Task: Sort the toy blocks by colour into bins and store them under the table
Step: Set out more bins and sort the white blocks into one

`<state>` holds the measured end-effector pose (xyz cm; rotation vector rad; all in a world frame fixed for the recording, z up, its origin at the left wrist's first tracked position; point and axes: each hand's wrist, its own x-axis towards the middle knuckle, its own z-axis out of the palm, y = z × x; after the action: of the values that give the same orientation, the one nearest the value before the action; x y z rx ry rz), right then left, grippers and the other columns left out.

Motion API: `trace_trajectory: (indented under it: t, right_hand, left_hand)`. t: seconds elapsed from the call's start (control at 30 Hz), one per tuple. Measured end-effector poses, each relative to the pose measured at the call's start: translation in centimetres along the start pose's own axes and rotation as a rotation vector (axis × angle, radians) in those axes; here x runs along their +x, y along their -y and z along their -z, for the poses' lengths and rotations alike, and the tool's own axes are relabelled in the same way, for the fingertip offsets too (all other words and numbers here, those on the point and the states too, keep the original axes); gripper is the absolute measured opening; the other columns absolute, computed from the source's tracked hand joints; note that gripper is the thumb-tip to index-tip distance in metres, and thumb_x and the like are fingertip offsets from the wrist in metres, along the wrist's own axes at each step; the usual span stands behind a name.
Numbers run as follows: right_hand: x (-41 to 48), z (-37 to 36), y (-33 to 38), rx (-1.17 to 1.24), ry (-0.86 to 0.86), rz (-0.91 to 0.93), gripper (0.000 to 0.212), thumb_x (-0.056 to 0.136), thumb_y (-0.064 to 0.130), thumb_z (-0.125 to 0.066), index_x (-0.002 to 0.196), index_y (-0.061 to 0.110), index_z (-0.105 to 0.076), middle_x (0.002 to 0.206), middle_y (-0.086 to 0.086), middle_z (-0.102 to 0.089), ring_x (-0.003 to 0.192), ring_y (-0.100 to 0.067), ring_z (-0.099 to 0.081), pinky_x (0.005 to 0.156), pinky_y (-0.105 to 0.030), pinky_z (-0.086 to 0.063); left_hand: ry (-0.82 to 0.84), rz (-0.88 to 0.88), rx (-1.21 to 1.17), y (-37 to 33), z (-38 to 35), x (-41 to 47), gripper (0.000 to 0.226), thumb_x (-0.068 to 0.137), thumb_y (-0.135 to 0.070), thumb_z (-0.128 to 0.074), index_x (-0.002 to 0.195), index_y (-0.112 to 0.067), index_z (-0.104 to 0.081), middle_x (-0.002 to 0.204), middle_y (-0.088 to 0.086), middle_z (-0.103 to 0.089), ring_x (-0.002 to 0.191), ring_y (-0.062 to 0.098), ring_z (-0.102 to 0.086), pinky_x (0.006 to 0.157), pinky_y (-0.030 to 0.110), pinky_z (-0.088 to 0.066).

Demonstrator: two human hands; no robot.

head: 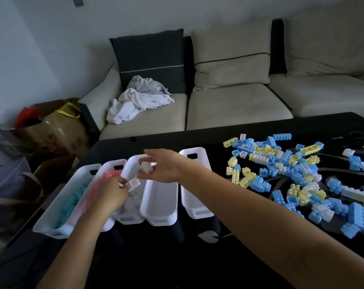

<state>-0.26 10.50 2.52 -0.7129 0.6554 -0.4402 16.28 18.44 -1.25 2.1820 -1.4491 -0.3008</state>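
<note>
Plainly the black desk is crowded. A loose heap of blue, yellow and white blocks sprawls on its right, well apart from the five white bins lined up on its left. The leftmost bin, holding teal blocks, lies close to the desk's left edge, so a nudge from the left forearm could tip it off.

The third bin takes the white pieces, and the pink bin sits just beside it, under the left hand. That hand's fingers pinch a small white block. Let go too soon, it may land among the pink.

The right hand hovers over the third bin's far end, fingers loosely curled round a second white block. Dropped from there, it could bounce into the bare-looking fourth bin.
</note>
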Motion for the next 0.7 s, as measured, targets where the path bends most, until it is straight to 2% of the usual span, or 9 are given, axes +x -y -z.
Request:
trace_trajectory:
  t: [0.07,0.1,0.13,0.2,0.33,0.43,0.53,0.6,0.7]
  right_hand:
    - [0.6,-1.4,-0.4,-0.102,0.045,-0.049,0.055,0.098,0.032,-0.045,0.144,0.005,-0.031,0.138,-0.025,-0.035,0.125,-0.036,-0.041,0.107,-0.048,-0.031]
    - [0.7,-1.8,-0.5,-0.137,0.074,-0.065,0.059,0.099,0.035,-0.042,0.148,0.009,-0.022,0.149,-0.026,-0.021,0.137,-0.04,-0.026,0.111,-0.051,-0.022]
    - [0.8,-1.9,-0.4,-0.158,0.093,-0.074,0.062,0.099,0.038,-0.04,0.15,0.011,-0.016,0.154,-0.026,-0.01,0.142,-0.041,-0.013,0.113,-0.053,-0.016]
    - [0.5,-1.4,-0.1,-0.172,0.115,-0.06,0.063,0.098,0.04,-0.039,0.15,0.013,-0.016,0.155,-0.025,-0.005,0.144,-0.04,-0.005,0.114,-0.052,-0.014]
    - [-1.6,0.9,1.6,-0.211,0.096,0.036,0.05,0.097,0.034,-0.045,0.139,0.005,-0.042,0.14,-0.022,-0.04,0.129,-0.037,-0.041,0.11,-0.042,-0.034]
    - [-4.8,3.8,3.5,-0.308,0.042,0.111,0.035,0.097,0.023,-0.048,0.123,0.0,-0.056,0.107,-0.015,-0.062,0.099,-0.029,-0.061,0.092,-0.033,-0.05]
    - [-8.1,7.2,5.1,-0.417,-0.107,0.219,0.026,0.096,0.018,-0.05,0.112,0.001,-0.062,0.103,-0.013,-0.068,0.092,-0.023,-0.066,0.079,-0.026,-0.056]
    - [-9.9,9.4,6.0,-0.519,-0.292,0.266,0.026,0.095,0.015,-0.051,0.113,0.0,-0.062,0.104,-0.013,-0.068,0.095,-0.023,-0.066,0.082,-0.026,-0.055]
    - [-12.1,13.7,6.5,-0.743,-0.552,0.255,0.021,0.093,0.016,-0.056,0.108,0.003,-0.064,0.103,-0.014,-0.069,0.088,-0.017,-0.064,0.087,-0.028,-0.053]
  left_hand:
    - [0.015,0.003,0.086,0.4,-0.5,0.0,0.02,0.088,-0.016,-0.06,0.107,-0.023,-0.057,0.084,-0.002,-0.067,0.07,0.015,-0.065,0.062,0.033,-0.056]
    - [0.034,0.005,0.078,0.5,-0.8,0.0,0.02,0.089,-0.014,-0.058,0.107,-0.022,-0.056,0.084,-0.001,-0.066,0.07,0.016,-0.064,0.061,0.029,-0.055]
    - [0.064,0.024,0.042,0.4,-0.8,-0.1,0.025,0.09,-0.012,-0.057,0.115,-0.019,-0.057,0.083,0.0,-0.064,0.07,0.016,-0.062,0.058,0.024,-0.053]
    - [0.093,0.064,0.036,0.1,-0.5,-0.2,0.029,0.091,-0.011,-0.054,0.119,-0.016,-0.057,0.08,-0.002,-0.061,0.071,0.016,-0.059,0.056,0.021,-0.046]
    - [0.005,0.009,-0.071,-1.2,0.6,-0.3,0.034,0.083,-0.01,-0.054,0.11,-0.03,-0.06,0.095,-0.018,-0.062,0.072,0.001,-0.061,0.059,0.019,-0.044]
    - [0.003,-0.106,-0.134,-4.3,0.2,-0.3,0.015,0.087,-0.012,-0.056,0.089,-0.025,-0.063,0.095,-0.006,-0.066,0.082,0.014,-0.066,0.067,0.022,-0.049]
    - [0.05,-0.226,-0.23,-9.1,-1.3,-0.3,0.022,0.09,-0.017,-0.058,0.109,-0.027,-0.059,0.104,-0.005,-0.064,0.088,0.01,-0.061,0.063,0.018,-0.043]
    - [0.065,-0.308,-0.274,-12.3,-2.8,0.2,0.028,0.091,-0.017,-0.057,0.119,-0.021,-0.058,0.105,-0.005,-0.062,0.087,0.009,-0.06,0.066,0.019,-0.043]
    - [0.14,-0.426,-0.289,-16.7,-5.2,0.9,0.026,0.092,-0.014,-0.057,0.117,-0.017,-0.061,0.104,-0.004,-0.064,0.084,0.006,-0.06,0.069,0.011,-0.045]
